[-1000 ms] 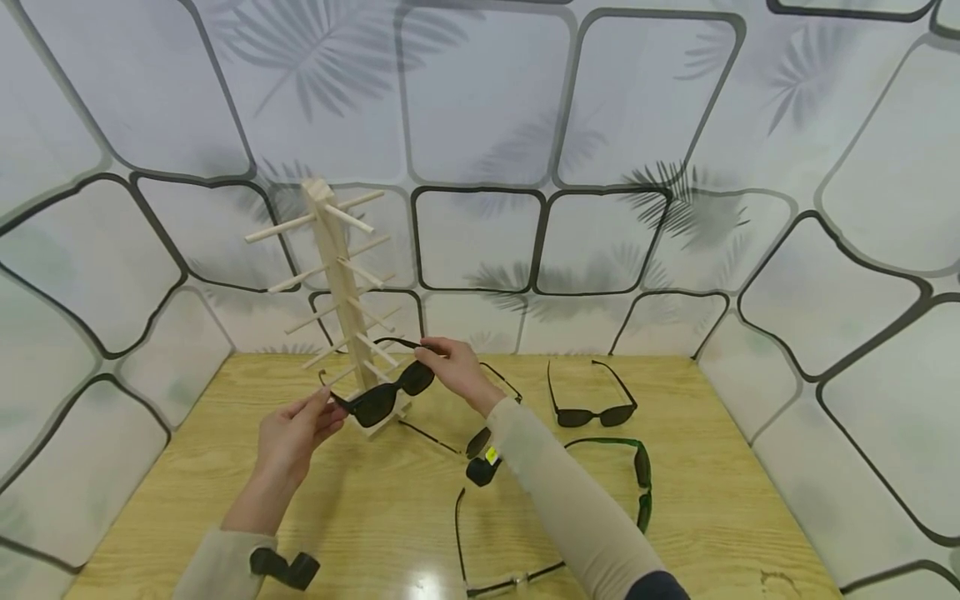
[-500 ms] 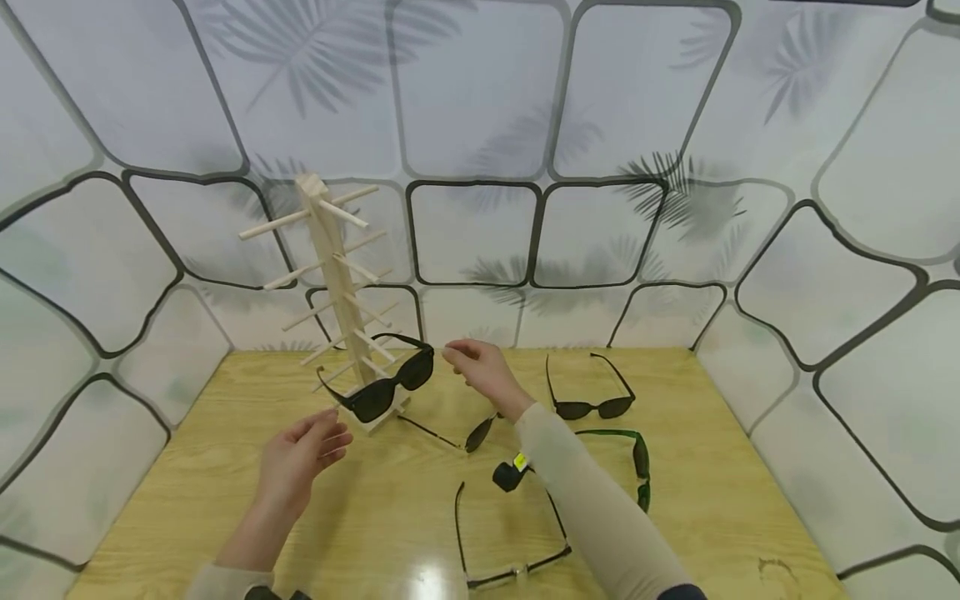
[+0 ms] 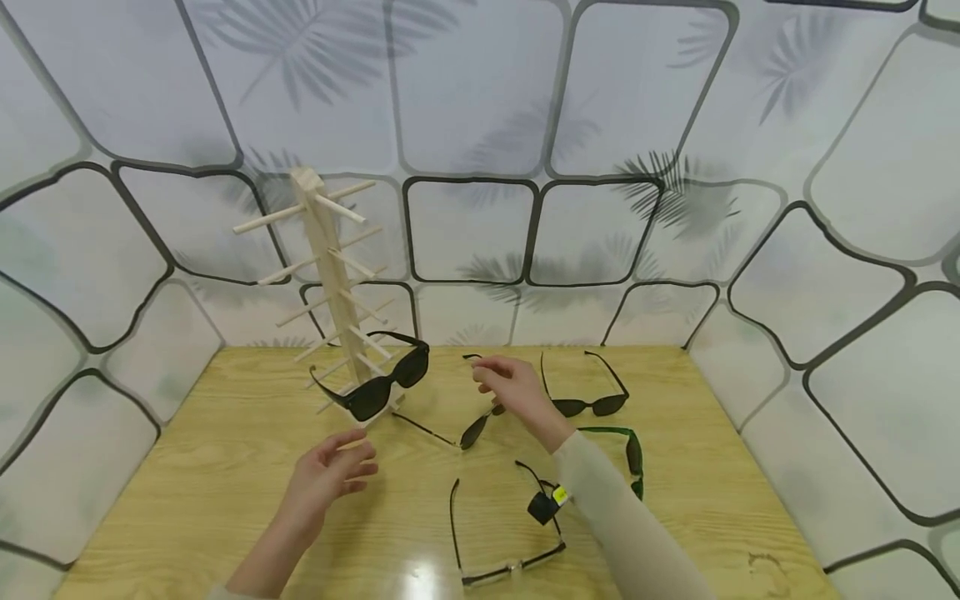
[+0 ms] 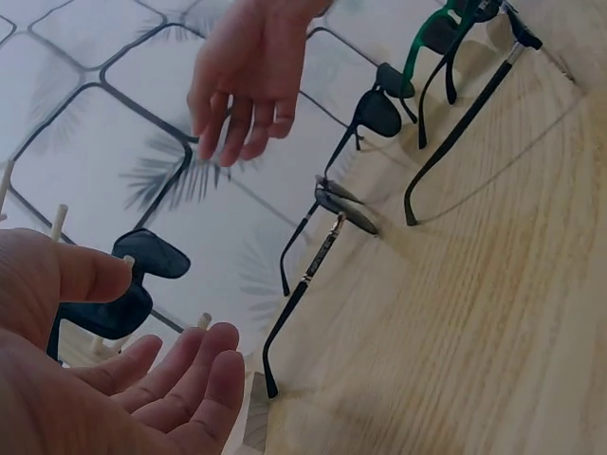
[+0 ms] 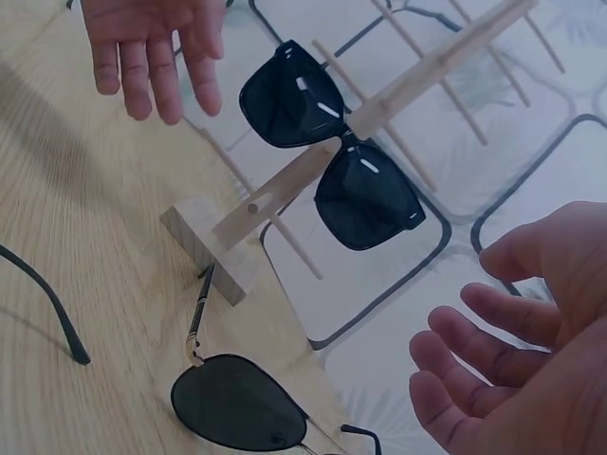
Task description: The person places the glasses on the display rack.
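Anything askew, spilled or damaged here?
One oddity: a dark curved mark on the table, near right in the head view, unlike the wood grain; stain or scuff, can't tell. No visible spill; sunglasses on the rack show no obvious damage.

Pale walls patterned with rounded black and gray outlines and shadowy palm leaves rise behind and on both sides of a yellowish wood-grain table, its surface catching a bright patch of glare and bearing a dark curved mark toward the right.
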Demonstrator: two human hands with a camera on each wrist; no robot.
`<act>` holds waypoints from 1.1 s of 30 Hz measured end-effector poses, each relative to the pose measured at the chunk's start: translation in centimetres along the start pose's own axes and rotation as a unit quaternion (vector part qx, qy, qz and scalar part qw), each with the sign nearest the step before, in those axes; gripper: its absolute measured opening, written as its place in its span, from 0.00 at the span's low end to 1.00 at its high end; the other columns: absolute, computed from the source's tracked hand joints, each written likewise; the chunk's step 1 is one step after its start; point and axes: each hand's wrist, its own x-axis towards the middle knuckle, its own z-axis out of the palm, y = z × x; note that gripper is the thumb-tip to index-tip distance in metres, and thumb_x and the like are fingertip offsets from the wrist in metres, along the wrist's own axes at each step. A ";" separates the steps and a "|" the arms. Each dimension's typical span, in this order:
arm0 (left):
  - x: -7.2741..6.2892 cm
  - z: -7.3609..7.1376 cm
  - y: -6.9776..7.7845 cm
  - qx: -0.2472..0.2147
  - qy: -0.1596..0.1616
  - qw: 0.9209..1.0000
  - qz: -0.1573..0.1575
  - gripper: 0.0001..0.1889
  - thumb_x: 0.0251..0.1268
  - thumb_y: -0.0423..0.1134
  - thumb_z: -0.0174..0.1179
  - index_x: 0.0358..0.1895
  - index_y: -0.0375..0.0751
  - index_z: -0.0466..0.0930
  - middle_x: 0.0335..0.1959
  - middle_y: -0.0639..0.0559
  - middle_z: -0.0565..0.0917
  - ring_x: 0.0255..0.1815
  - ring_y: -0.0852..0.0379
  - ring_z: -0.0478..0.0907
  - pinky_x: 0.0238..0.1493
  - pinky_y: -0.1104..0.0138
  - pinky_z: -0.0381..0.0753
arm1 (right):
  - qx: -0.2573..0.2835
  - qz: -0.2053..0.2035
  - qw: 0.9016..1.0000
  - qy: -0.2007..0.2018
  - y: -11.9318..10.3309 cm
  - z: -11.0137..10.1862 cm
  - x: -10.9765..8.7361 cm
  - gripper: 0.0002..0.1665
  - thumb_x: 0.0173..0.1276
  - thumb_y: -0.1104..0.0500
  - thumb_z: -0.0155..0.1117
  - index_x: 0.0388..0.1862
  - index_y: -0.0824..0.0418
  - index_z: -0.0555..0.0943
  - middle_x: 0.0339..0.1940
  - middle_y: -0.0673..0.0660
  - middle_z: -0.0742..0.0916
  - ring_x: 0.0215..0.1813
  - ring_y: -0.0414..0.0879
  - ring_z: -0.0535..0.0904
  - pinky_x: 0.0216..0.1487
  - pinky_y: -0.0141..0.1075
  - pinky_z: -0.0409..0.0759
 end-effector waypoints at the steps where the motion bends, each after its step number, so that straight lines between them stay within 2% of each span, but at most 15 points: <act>1: 0.0 0.2 -0.2 0.003 -0.002 1.000 0.003 0.26 0.77 0.38 0.63 0.73 0.30 0.72 0.48 0.47 0.91 0.45 0.55 0.91 0.46 0.64 0.90 | 0.006 0.001 1.000 0.002 0.0 -0.2 -0.3 0.21 0.80 0.51 0.63 0.66 0.56 0.84 0.54 0.59 0.89 0.56 0.61 0.84 0.56 0.58 0.84; 3: -0.4 0.7 -0.4 0.014 -0.003 1.000 0.011 0.26 0.77 0.38 0.63 0.71 0.30 0.73 0.49 0.43 0.91 0.45 0.53 0.91 0.45 0.63 0.90 | 0.005 -0.003 1.000 0.005 0.0 -0.7 -0.9 0.20 0.80 0.52 0.64 0.66 0.57 0.84 0.54 0.60 0.89 0.52 0.56 0.85 0.55 0.57 0.85; 7: -1.4 2.2 -1.2 0.043 -0.014 0.999 0.025 0.24 0.74 0.38 0.65 0.68 0.31 0.77 0.49 0.37 0.91 0.43 0.50 0.90 0.44 0.58 0.91 | -0.011 -0.013 1.000 0.013 0.2 -1.7 -2.3 0.20 0.80 0.53 0.64 0.64 0.59 0.84 0.53 0.60 0.89 0.45 0.43 0.85 0.49 0.44 0.87; 10: -2.2 3.1 -1.8 0.062 -0.043 0.997 0.030 0.25 0.73 0.37 0.66 0.68 0.31 0.77 0.48 0.38 0.91 0.43 0.51 0.89 0.43 0.59 0.90 | -0.023 -0.023 0.999 0.017 0.4 -2.3 -3.5 0.20 0.80 0.53 0.63 0.64 0.60 0.84 0.50 0.59 0.90 0.44 0.42 0.85 0.44 0.36 0.84; 17: -3.2 4.4 -2.5 0.073 -0.142 0.985 0.066 0.27 0.73 0.38 0.66 0.69 0.26 0.74 0.48 0.38 0.89 0.45 0.48 0.88 0.40 0.64 0.87 | -0.022 -0.003 0.999 0.028 1.1 -3.4 -5.8 0.18 0.79 0.53 0.65 0.62 0.58 0.86 0.50 0.59 0.90 0.47 0.47 0.86 0.46 0.37 0.86; 22: -3.5 5.0 -3.0 0.085 -0.182 0.977 0.078 0.28 0.74 0.40 0.66 0.70 0.26 0.73 0.49 0.39 0.89 0.47 0.45 0.89 0.41 0.65 0.88 | -0.017 0.014 0.999 0.025 1.9 -4.0 -7.5 0.19 0.80 0.53 0.65 0.63 0.60 0.84 0.51 0.58 0.90 0.50 0.51 0.85 0.49 0.40 0.86; 25: -3.6 5.4 -3.5 0.088 -0.199 0.973 0.076 0.28 0.75 0.39 0.65 0.70 0.25 0.72 0.50 0.38 0.88 0.48 0.46 0.89 0.41 0.64 0.89 | -0.020 0.016 1.000 0.013 2.5 -4.4 -8.4 0.20 0.80 0.53 0.64 0.64 0.62 0.83 0.52 0.59 0.89 0.50 0.51 0.85 0.50 0.41 0.86; 28: -3.7 5.7 -4.0 0.078 -0.218 0.971 0.061 0.28 0.76 0.38 0.63 0.71 0.24 0.70 0.50 0.39 0.88 0.47 0.48 0.88 0.40 0.62 0.89 | -0.022 0.013 1.000 0.003 3.2 -4.8 -9.2 0.21 0.81 0.53 0.63 0.64 0.65 0.82 0.52 0.61 0.89 0.50 0.53 0.84 0.49 0.42 0.87; 33: -3.7 6.1 -4.6 0.071 -0.248 0.965 0.041 0.29 0.76 0.38 0.63 0.71 0.24 0.70 0.47 0.44 0.89 0.44 0.50 0.87 0.39 0.64 0.88 | -0.028 0.024 0.999 0.003 4.7 -5.4 -10.7 0.22 0.80 0.54 0.64 0.64 0.66 0.82 0.52 0.64 0.89 0.49 0.54 0.86 0.46 0.43 0.89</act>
